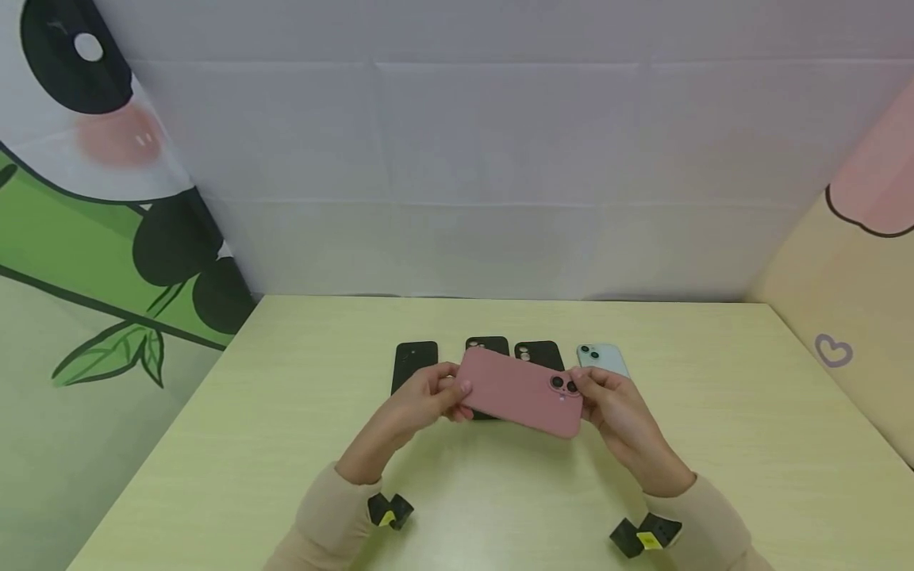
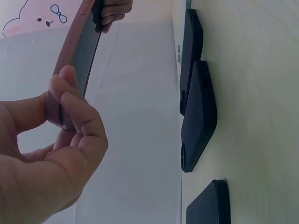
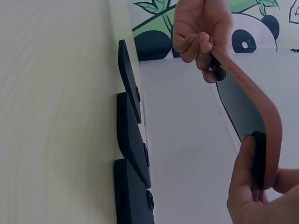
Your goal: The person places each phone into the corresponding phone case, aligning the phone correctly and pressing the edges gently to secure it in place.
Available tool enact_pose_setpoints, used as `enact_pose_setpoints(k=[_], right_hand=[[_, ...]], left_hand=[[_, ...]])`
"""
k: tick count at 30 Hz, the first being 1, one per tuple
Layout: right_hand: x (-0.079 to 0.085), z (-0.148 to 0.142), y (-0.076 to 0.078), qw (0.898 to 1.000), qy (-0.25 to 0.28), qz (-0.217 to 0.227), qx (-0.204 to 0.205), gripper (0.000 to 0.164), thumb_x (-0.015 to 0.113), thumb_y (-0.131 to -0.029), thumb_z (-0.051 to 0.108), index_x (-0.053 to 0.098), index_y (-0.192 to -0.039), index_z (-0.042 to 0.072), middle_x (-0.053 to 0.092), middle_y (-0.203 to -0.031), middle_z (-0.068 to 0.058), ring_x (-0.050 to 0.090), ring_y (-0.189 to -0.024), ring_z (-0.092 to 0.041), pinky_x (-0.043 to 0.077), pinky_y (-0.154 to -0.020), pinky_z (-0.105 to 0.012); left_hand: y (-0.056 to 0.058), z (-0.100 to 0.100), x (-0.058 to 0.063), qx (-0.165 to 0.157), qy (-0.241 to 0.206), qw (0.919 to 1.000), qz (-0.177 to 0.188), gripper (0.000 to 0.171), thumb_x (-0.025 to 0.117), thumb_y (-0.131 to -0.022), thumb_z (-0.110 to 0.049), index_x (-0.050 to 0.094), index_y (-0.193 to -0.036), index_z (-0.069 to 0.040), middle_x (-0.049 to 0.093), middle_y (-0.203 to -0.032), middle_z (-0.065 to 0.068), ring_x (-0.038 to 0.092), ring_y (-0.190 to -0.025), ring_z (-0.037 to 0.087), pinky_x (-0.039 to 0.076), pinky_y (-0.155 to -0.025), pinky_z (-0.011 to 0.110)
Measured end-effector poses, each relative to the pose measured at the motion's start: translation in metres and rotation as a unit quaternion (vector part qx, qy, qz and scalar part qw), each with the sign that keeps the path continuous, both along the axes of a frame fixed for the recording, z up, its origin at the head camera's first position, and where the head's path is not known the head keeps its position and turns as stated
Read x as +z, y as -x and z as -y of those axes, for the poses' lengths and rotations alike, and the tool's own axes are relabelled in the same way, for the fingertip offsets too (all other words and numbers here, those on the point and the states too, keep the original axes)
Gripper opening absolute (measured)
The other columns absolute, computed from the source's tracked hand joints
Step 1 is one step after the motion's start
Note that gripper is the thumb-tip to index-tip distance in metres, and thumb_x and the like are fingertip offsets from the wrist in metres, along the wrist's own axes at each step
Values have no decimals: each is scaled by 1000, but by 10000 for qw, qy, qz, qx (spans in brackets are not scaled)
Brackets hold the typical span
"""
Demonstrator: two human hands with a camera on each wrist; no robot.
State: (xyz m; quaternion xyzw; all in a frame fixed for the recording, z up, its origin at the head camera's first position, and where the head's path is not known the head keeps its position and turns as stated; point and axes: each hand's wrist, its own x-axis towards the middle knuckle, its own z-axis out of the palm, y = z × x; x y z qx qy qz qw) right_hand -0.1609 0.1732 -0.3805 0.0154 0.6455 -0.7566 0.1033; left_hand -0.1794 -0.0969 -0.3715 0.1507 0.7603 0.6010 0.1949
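Both hands hold up a phone in a pink case (image 1: 521, 392) above the table, its back with two camera lenses turned toward the head view. My left hand (image 1: 424, 400) pinches the left end between thumb and fingers. At the camera end, my right hand (image 1: 621, 408) grips the corner with thumb on the back. The wrist views show the pink side edge (image 3: 252, 93) and a dark glossy front (image 2: 84, 60) facing away. Behind it on the table lie a black phone (image 1: 414, 358), two more dark phones (image 1: 489, 343) (image 1: 540, 354), partly hidden, and a pale blue phone (image 1: 605, 357).
The pale wood-grain table (image 1: 286, 444) runs back to a light grey wall covering (image 1: 500, 159). Cartoon-printed panels (image 1: 107, 238) stand along the left and right sides. Small black devices with yellow marks (image 1: 389, 511) sit at both sleeve cuffs.
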Motion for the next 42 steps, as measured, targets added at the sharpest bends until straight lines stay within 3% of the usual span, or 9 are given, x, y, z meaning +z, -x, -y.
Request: enact_pose_setpoints(k=[5,10,14,20,24,32,42], right_hand=[[0,1,-1,9999,56,95,-45,16,44,-96,11,58,-99,4,63,-87,5,60,-76,-6,50,-70,-19],[1,2,-2,9996,46,187,-192,19,41,-97,9,57,-101,1,63,-87,6,60,-77,-6,50,-69,-19],[1,2,-2,9991,145,344,-220,20,45,-97,16,60,-100,4,62,-87,6,58,-76,-6,48,-68,-19],[5,-2,0,9980,390,480,-145,27,52,-92,34,64,-97,11,62,-90,6,53,-76,-6,46,-68,-17],[7,-5,0,9984,493,271,76,30,50,-93,36,61,-102,10,61,-94,5,54,-78,-6,47,-68,-16],[8,-8,-1,9951,487,-103,853,16,49,-95,14,64,-90,11,66,-90,3,64,-80,-10,53,-73,-23],[5,-5,-1,9853,580,-52,1608,11,51,-93,10,61,-94,7,68,-89,0,66,-79,-11,54,-72,-25]], left_hand=[[1,1,0,55,-53,10000,31,30,48,-96,-19,49,-112,7,66,-78,5,63,-73,16,53,-71,28],[1,2,-2,-167,-57,9997,169,30,50,-95,-20,51,-109,7,66,-86,8,63,-75,14,54,-76,31],[0,2,-4,-290,-145,9991,290,32,54,-92,-16,50,-111,9,67,-91,11,64,-78,14,54,-75,28],[-4,-5,-6,23,-313,9979,572,29,55,-91,-10,49,-107,13,65,-79,3,64,-71,10,53,-71,25],[-6,-9,-6,270,-296,9980,490,26,54,-91,-8,51,-106,13,65,-77,5,64,-69,10,54,-73,30],[-2,-5,0,874,-208,9957,228,27,49,-95,-12,54,-111,9,61,-81,5,58,-70,10,52,-75,32],[2,-1,0,1027,-336,9939,210,30,42,-98,-14,55,-114,7,56,-82,3,54,-73,10,48,-73,26]])
